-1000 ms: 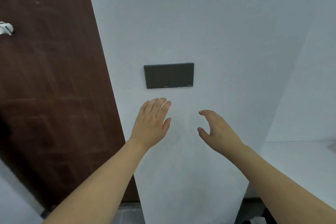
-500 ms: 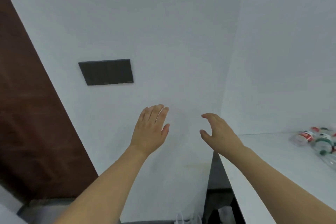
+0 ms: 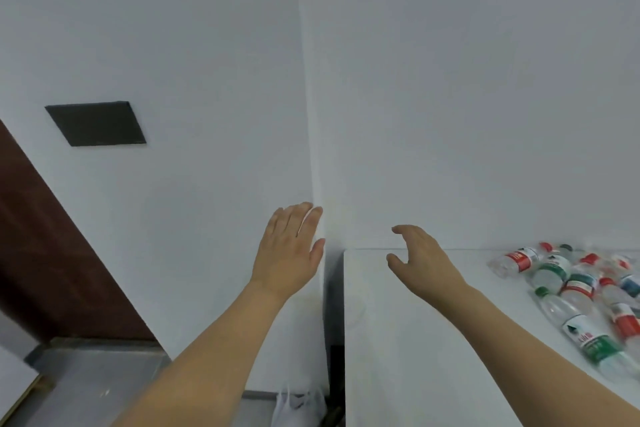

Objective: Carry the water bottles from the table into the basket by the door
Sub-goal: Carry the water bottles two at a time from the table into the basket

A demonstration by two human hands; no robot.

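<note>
Several clear plastic water bottles (image 3: 575,288) with red, green and blue labels lie in a heap at the right end of the white table (image 3: 433,340). My left hand (image 3: 291,250) is raised in front of the wall corner, fingers straight, holding nothing. My right hand (image 3: 422,260) hovers over the table's near left corner, fingers loosely curved, empty, well left of the bottles. The basket is out of view.
A dark brown door (image 3: 38,246) stands at the left, with a black wall panel (image 3: 97,123) beside it. A white plastic bag (image 3: 298,406) sits on the floor in the gap between wall and table. Grey floor shows at the bottom left.
The view has swung right: the door and black panel slid left, and the table with the bottle heap came into sight. Both hands stayed raised and empty.
</note>
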